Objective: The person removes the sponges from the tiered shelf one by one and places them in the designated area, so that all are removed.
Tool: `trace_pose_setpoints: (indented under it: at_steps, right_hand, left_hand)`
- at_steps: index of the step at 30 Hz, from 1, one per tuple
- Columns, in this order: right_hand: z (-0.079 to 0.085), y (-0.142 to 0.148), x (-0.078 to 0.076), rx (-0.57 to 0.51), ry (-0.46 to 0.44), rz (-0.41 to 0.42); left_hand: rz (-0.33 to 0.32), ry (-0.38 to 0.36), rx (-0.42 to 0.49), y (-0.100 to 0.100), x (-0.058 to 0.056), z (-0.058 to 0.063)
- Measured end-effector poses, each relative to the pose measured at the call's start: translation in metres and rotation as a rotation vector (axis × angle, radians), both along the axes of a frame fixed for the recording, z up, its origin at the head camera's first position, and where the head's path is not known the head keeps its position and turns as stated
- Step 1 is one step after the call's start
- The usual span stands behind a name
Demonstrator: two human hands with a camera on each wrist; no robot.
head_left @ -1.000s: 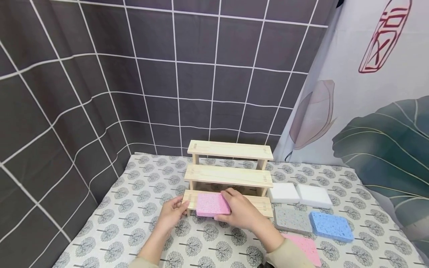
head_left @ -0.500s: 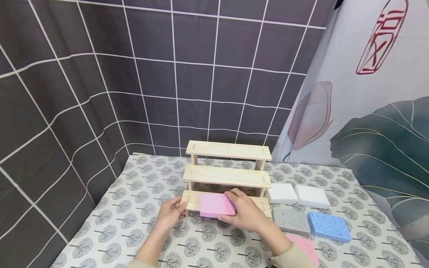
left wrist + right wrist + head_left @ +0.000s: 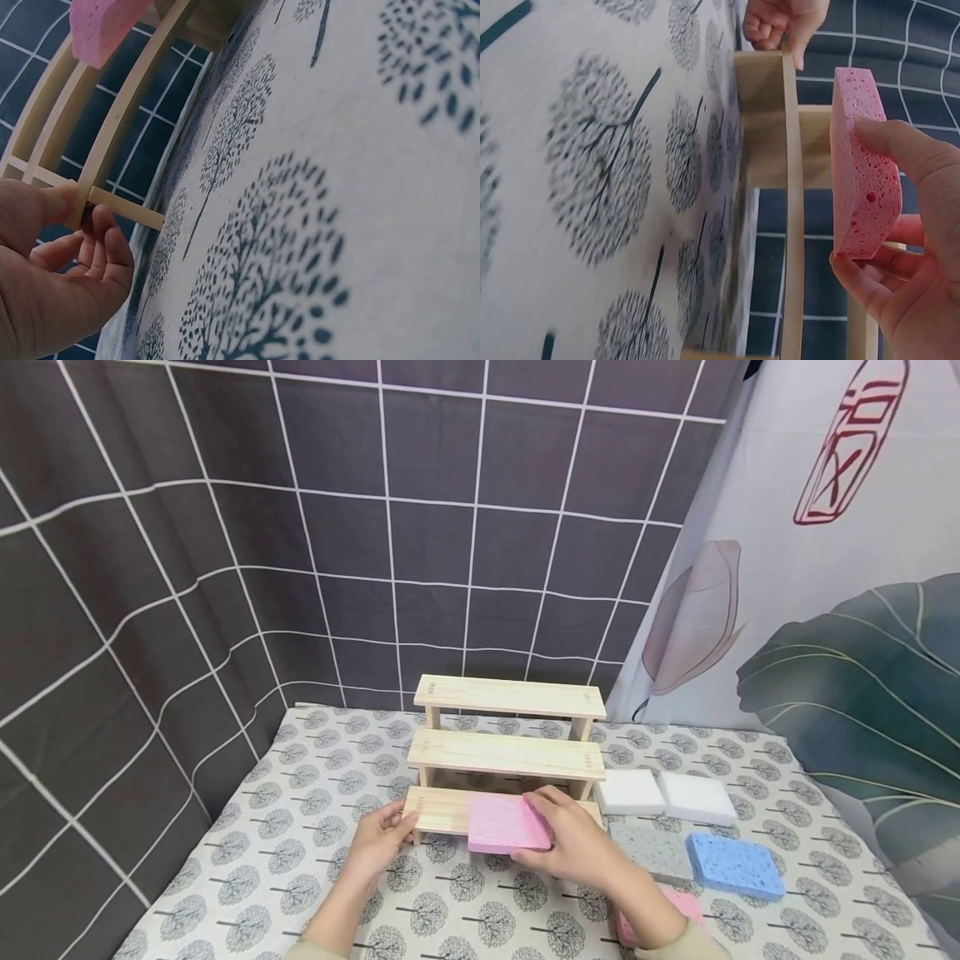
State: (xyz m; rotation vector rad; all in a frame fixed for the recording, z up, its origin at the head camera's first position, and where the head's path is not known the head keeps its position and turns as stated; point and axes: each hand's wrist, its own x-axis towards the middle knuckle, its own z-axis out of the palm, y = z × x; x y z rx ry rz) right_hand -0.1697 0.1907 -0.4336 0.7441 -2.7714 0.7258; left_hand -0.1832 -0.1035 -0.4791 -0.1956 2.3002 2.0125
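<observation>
A light wooden three-step stand [image 3: 506, 753] is on the patterned cloth. My left hand [image 3: 377, 842] grips the left end of its lowest step, thumb on top and fingers curled beneath, as the left wrist view shows. In my right hand [image 3: 581, 845] is a pink sponge [image 3: 506, 824], held by its right end between thumb and fingers. The right wrist view shows a gap between this sponge [image 3: 864, 165] and the lowest step [image 3: 792, 225]. In the head view the sponge overlaps the middle and right of that step and juts past its front edge.
To the stand's right lie two white sponges [image 3: 697, 798], a grey sponge [image 3: 651, 852] and a blue sponge [image 3: 735, 866]. A second pink sponge [image 3: 682, 903] is partly hidden under my right forearm. A dark gridded curtain [image 3: 435, 543] hangs behind the stand.
My right hand has carried the pink sponge rightward along the lowest step, from its left part toward the middle and right. The left hand keeps its grip on the step's end.
</observation>
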Motion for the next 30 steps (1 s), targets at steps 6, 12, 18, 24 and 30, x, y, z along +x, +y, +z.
trace_pose_setpoints:
  at_steps: [6,12,18,24,30]
  right_hand:
    - [0.001,0.018,0.008,-0.003,-0.016,-0.025]
    - [0.001,0.039,0.016,-0.011,-0.057,-0.066]
    - [-0.001,0.059,0.024,-0.019,-0.046,-0.096]
    - [0.000,0.078,0.034,-0.022,-0.031,-0.100]
    - [-0.001,0.097,0.043,-0.037,-0.002,-0.124]
  left_hand:
    - [-0.006,0.007,0.007,0.000,0.001,0.001]
    - [-0.003,-0.012,0.001,-0.001,0.000,0.000]
    - [0.001,-0.021,-0.017,0.000,0.000,0.000]
    - [0.002,-0.017,-0.018,0.000,-0.001,0.000]
    - [0.006,-0.022,-0.042,0.000,0.000,0.001]
